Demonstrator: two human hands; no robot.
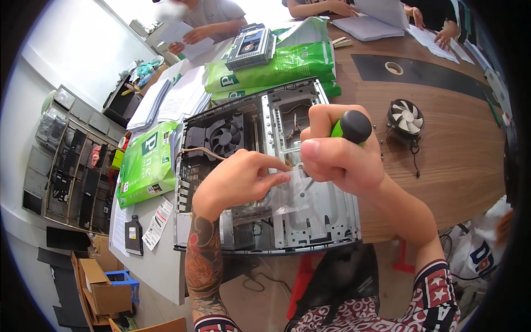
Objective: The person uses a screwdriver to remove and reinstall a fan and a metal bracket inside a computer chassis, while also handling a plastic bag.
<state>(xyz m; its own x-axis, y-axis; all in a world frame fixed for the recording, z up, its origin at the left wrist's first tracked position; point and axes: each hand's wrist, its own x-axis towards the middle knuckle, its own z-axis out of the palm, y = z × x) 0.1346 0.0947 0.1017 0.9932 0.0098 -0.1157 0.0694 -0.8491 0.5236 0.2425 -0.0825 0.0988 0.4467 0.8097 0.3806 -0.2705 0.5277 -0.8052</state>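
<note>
An opened desktop computer case (354,221) lies flat before me, its metal frame and inner parts exposed. My right hand (348,163) is wrapped round a screwdriver (354,127) with a black and green handle, held over the case's right half. The shaft slants down to the left behind my fingers; its tip is hard to make out. My left hand (240,180) reaches over the middle of the case, thumb and forefinger tips nearly together in a pinch. Clear plastic film (290,196) lies just below those fingertips. Anything between them is too small to name.
A loose cooling fan (406,117) with a cable and a tape roll (394,68) are on the wooden table. Behind the case, a drive (251,48) rests on green paper packs (271,69). Another green pack (148,165) lies left. People handle papers across the table.
</note>
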